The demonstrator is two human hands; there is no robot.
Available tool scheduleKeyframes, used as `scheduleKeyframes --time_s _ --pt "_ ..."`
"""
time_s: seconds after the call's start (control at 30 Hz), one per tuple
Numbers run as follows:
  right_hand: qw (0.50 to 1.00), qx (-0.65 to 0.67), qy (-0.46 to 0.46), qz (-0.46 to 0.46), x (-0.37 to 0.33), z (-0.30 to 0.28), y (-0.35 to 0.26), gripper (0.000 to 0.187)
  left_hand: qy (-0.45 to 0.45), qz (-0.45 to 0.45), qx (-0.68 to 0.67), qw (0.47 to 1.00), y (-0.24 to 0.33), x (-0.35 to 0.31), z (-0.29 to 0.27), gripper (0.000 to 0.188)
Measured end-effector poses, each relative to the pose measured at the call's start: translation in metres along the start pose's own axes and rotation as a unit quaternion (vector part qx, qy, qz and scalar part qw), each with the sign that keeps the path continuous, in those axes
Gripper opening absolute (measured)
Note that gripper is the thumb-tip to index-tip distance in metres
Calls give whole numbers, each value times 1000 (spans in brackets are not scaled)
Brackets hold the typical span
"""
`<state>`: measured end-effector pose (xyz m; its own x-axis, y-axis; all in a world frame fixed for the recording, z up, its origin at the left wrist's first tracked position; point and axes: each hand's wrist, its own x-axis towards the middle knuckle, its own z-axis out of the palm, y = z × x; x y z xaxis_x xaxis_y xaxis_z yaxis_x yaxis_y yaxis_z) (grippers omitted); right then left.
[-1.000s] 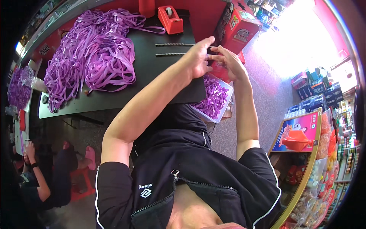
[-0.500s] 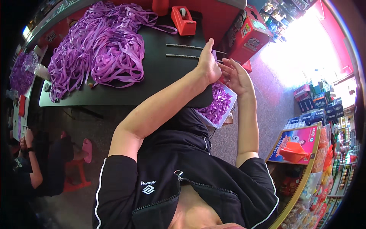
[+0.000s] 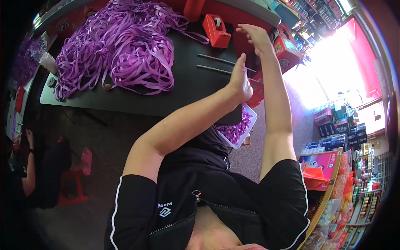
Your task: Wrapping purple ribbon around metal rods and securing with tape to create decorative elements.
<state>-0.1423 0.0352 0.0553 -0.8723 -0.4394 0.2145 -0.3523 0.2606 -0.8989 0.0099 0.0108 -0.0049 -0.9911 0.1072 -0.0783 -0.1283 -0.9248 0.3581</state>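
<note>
Two thin twisted metal rods (image 3: 214, 58) lie side by side over the right part of the black table (image 3: 187, 89). My left hand (image 3: 241, 83) is beside them, partly in front of the nearer rod. One stretched finger points away from me; its other fingers are mostly hidden. Beyond the rods, my right hand (image 3: 256, 38) is raised with its fingers stretched out to the left, and nothing shows in it. A big heap of purple ribbon (image 3: 137, 54) covers the table's left half. Below my left hand stands a white bin (image 3: 248, 134) of short purple ribbon pieces (image 3: 234, 132).
A red tape dispenser (image 3: 216, 33) sits on the table's far side. Red boxes (image 3: 287, 48) stand at the far right. At the left, another person's hands (image 3: 23, 139) are by a second table, near a red stool (image 3: 73, 187). Shelves and a display case (image 3: 318, 171) line the right.
My right hand has moved up and away from my left hand, past the rods. The whole view has shifted slightly. My left hand stays by the rods.
</note>
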Motion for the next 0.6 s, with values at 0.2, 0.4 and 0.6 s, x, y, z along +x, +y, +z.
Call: scheduleKeyframes --time_s 0.2,0.4,0.6 --pt "973 -50 -60 216 55 30 10 23 -21 -8 -39 999 0 -2 3 96" --pt "949 -31 -85 301 69 42 1 17 -129 4 -112 985 4 -2 -2 76" --pt "946 -23 -83 312 72 40 6 16 -56 10 -125 990 -1 8 0 53"
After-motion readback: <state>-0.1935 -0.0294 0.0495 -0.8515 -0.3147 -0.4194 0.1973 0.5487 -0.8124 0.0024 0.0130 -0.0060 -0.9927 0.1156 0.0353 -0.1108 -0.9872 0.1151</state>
